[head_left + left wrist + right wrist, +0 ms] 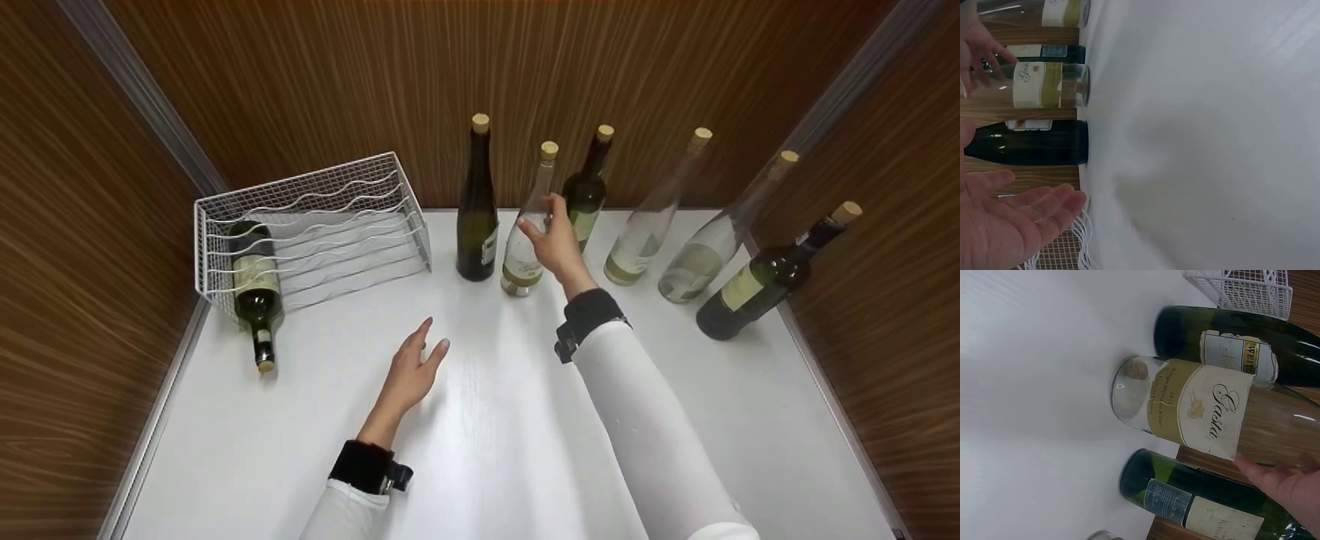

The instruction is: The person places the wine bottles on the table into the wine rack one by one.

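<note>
My right hand [553, 241] is at the upper body of a clear wine bottle [522, 266] with a cream and gold label, standing upright. Its thumb and fingers are spread at the glass; in the right wrist view a fingertip [1247, 467] lies at the bottle's edge. Whether it presses on the glass is hard to tell. Lower and to the left, my left hand [411, 375] hovers over the table with nothing in it, palm and loose fingers showing in the left wrist view. A dark wine bottle [477, 225] stands left of the clear one, a green wine bottle [583, 199] behind it on the right.
A white wire rack [409, 202] with wavy bars stands at the back left. One green wine bottle [256, 281] lies in it, neck toward me. Farther right stand two clear bottles [637, 244] and a dark green bottle [754, 289], all corked. Wood-grain panels [337, 82] enclose the white table [480, 450].
</note>
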A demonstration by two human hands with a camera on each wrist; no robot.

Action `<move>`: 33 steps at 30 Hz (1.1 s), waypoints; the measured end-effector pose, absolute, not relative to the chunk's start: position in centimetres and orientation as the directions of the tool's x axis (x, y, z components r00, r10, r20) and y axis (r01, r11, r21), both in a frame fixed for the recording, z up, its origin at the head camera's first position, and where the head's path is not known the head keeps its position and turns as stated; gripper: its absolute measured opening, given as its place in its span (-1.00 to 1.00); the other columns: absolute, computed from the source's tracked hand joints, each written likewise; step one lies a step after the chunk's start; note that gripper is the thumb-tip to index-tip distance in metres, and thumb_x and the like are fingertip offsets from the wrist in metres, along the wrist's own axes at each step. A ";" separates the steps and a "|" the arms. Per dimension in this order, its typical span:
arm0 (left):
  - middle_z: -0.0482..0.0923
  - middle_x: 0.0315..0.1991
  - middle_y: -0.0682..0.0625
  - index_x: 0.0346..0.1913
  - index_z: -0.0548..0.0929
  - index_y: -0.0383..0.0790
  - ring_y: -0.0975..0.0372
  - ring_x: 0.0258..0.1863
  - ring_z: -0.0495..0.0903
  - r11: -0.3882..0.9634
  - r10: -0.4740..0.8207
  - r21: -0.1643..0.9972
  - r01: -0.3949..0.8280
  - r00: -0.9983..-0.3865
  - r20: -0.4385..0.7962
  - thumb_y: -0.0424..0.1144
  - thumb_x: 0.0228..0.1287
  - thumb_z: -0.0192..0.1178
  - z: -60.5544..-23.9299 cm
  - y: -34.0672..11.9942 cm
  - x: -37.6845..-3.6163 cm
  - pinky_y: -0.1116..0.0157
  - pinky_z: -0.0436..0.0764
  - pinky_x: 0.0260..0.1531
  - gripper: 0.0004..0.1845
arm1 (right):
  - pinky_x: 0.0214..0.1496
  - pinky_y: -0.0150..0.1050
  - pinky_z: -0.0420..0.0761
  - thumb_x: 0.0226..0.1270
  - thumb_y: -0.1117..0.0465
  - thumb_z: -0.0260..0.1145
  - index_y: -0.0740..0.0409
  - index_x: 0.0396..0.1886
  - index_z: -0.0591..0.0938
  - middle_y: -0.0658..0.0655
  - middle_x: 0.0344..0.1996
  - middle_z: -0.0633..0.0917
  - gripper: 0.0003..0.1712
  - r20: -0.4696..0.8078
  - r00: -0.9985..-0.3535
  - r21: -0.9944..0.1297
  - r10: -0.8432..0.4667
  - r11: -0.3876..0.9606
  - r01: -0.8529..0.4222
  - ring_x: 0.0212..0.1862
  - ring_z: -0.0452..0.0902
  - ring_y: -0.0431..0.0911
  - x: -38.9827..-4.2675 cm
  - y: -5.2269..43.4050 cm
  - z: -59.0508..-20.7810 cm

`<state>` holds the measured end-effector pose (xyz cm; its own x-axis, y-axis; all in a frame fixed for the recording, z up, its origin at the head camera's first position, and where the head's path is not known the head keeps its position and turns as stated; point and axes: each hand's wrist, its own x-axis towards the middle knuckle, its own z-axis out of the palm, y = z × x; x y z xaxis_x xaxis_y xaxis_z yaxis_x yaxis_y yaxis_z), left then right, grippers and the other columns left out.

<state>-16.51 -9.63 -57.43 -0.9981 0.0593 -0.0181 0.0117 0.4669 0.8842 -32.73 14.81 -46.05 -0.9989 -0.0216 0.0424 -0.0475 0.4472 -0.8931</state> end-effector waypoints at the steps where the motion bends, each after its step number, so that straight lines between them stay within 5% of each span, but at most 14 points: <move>1: 0.19 0.43 -0.30 0.52 0.16 -0.23 -0.15 0.30 0.35 0.460 0.062 0.888 0.010 -0.998 -0.021 0.17 0.48 -0.03 -57.4 -9.6 -16.5 -0.09 0.36 0.24 -0.25 | 0.45 -0.17 0.16 0.45 0.07 0.25 0.15 0.48 0.08 0.24 0.46 0.20 -0.22 0.045 -0.999 -0.895 -0.017 0.444 -0.048 0.47 0.10 0.06 -32.7 14.8 -46.1; 24: 0.37 0.32 -0.26 0.49 0.22 -0.18 -0.07 0.21 0.47 0.304 0.114 0.953 -0.019 -0.992 -0.057 0.13 0.50 -0.03 -54.4 -8.4 -17.0 -0.02 0.46 0.16 -0.33 | 0.36 -0.04 0.29 0.36 0.14 0.36 0.15 0.34 0.29 0.20 0.16 0.47 -0.35 0.243 -0.960 -0.833 -0.138 0.477 -0.280 0.31 0.33 0.12 -29.2 13.8 -48.0; 33: 0.49 0.15 -0.32 0.46 0.19 -0.37 -0.03 0.06 0.60 0.089 0.134 0.996 -0.011 -0.991 -0.023 -0.08 0.59 -0.11 -51.8 -8.2 -17.3 0.11 0.56 0.07 -0.43 | 0.35 -0.03 0.32 0.29 0.17 0.42 0.23 0.33 0.37 0.24 0.21 0.51 -0.31 0.306 -0.928 -0.778 -0.213 0.506 -0.372 0.30 0.37 0.09 -26.7 12.8 -48.9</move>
